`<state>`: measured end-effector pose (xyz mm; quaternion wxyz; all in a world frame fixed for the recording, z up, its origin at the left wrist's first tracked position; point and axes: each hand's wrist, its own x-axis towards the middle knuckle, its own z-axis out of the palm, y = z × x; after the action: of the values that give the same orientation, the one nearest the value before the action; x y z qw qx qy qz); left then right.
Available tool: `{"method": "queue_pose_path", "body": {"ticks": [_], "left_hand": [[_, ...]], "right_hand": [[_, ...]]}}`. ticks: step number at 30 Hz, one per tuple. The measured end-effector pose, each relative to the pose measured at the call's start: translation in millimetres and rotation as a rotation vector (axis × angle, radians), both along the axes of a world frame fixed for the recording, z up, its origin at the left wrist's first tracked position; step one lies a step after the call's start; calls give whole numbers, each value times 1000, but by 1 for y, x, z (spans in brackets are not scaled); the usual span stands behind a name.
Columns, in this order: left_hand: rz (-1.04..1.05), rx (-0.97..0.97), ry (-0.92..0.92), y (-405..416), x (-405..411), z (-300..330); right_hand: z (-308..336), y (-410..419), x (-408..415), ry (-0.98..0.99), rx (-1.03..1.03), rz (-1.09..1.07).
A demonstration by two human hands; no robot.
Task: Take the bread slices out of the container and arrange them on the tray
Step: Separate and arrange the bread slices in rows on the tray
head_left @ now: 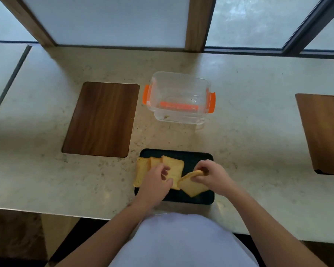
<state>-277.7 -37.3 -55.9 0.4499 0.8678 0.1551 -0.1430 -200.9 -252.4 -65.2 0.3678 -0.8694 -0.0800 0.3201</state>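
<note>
A dark tray (201, 158) lies at the near edge of the counter. Three yellow bread slices overlap along its left side: one at the far left (142, 171), a narrow one (155, 161) and a larger one (175, 167). My left hand (156, 182) rests on these slices with its fingers spread. My right hand (212, 175) pinches the top edge of a fourth slice (193, 186), which is tilted over the tray's middle. The clear container (179, 99) with orange clips stands behind the tray; I see no bread in it.
A wooden board (100, 119) is set into the marble counter at the left, and another wooden board (324, 132) at the right. Windows with wooden posts run along the back. The counter's front edge is just below the tray.
</note>
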Motion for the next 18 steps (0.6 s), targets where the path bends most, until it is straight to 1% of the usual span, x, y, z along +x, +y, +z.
{"method": "queue_pose_path", "body": {"ticks": [2,4,7,10,12,16,18], "left_hand": [[-67,6,4,-2,2,0],[-108,15,4,-3,2,-1],[-176,58,-9,-1,-1,-3],[-279,101,10,0,-6,-2],[-272,88,29,1,-8,-3],[-155,34,98,3,-8,-2],[-110,-5,132,4,-8,4]], "right_hand": [[9,-11,-12,69,111,-114],[14,-17,-22,111,176,-205],[16,-19,-32,139,197,-309],[16,-11,-37,149,182,-330],[17,-3,-38,145,174,-316],[20,19,-33,168,163,-255],[22,29,-29,163,144,-265]]}}
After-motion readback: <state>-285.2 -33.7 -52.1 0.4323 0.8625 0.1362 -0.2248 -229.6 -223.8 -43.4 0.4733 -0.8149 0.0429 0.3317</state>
